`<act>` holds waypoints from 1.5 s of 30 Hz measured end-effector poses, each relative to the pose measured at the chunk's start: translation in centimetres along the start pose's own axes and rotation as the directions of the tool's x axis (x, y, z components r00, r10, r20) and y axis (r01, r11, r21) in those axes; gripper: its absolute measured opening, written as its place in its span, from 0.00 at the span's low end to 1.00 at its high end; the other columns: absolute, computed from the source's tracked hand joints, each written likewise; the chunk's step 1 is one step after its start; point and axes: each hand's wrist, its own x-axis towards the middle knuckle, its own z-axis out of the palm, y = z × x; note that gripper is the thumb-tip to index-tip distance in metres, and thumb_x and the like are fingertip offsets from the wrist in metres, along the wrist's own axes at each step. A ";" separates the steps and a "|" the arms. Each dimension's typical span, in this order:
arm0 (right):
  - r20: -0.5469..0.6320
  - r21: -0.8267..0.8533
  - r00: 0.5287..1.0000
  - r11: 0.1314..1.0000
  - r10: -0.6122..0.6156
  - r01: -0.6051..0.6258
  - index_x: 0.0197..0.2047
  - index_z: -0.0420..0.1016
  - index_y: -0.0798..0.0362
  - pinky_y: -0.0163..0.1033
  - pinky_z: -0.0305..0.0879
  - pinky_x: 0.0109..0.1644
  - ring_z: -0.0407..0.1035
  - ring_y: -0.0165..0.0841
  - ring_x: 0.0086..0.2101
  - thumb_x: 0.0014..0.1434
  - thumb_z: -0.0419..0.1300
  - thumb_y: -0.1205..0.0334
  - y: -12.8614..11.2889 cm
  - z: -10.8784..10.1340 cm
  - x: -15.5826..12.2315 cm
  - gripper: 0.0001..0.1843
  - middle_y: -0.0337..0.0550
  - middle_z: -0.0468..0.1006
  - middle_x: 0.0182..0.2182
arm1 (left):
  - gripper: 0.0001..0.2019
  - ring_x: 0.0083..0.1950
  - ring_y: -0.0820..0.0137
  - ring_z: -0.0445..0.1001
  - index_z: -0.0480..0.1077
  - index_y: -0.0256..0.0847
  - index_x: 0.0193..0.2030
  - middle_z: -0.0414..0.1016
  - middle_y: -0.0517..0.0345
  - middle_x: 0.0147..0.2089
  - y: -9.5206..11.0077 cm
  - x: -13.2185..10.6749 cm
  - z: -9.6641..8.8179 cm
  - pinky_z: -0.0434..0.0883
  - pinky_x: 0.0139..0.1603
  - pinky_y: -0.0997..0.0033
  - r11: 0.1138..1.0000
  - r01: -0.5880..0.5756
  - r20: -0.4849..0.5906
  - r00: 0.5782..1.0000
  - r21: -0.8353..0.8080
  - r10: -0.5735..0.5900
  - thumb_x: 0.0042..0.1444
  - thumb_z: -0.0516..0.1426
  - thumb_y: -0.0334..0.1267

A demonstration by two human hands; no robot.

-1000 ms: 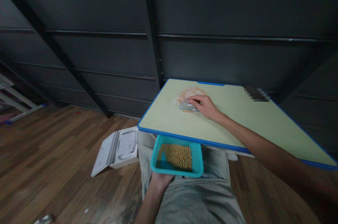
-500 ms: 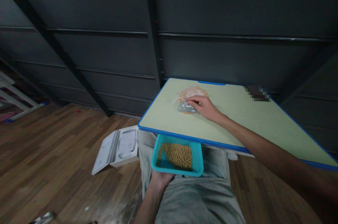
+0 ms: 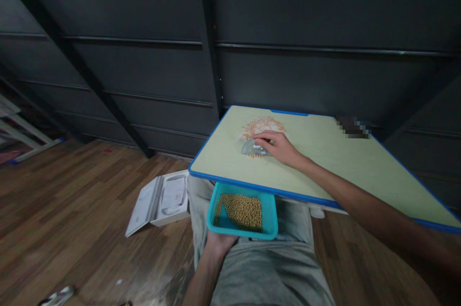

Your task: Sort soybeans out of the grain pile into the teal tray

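Note:
My right hand (image 3: 277, 146) is closed on a clear protractor (image 3: 250, 147), which stands tilted on the pale green tabletop (image 3: 324, 152). A few soybeans (image 3: 255, 156) lie along its near edge. Just behind it spreads a heap of white and orange grains (image 3: 264, 126), partly hidden by my fingers. Below the table's front edge, my left hand (image 3: 220, 243) supports a turquoise plastic basket (image 3: 270, 235) from underneath; its fingers are mostly hidden. Many soybeans (image 3: 241, 211) cover much of the basket's bottom, with a bare patch at the left.
The table has a raised blue rim (image 3: 230, 182). A pixelated dark object (image 3: 353, 127) lies at its far right corner. An open white box (image 3: 173, 198) sits on the wooden floor (image 3: 90, 190) to the left. A dark panelled wall (image 3: 162, 66) stands behind.
My right hand and the protractor hold almost the same place, with the protractor shifted very slightly left. The basket stays where it was.

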 end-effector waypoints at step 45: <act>0.005 0.041 0.999 0.998 0.049 -0.050 0.49 0.87 0.45 0.46 0.74 0.53 0.79 0.38 0.45 0.69 0.64 0.61 -0.5 0.4 -0.3 0.10 0.43 0.87 0.46 | 0.19 0.66 0.51 0.77 0.81 0.41 0.55 0.87 0.46 0.54 -0.4 -0.4 2.6 0.66 0.72 0.38 0.999 -0.022 -0.055 0.998 0.026 0.024 0.69 0.51 0.41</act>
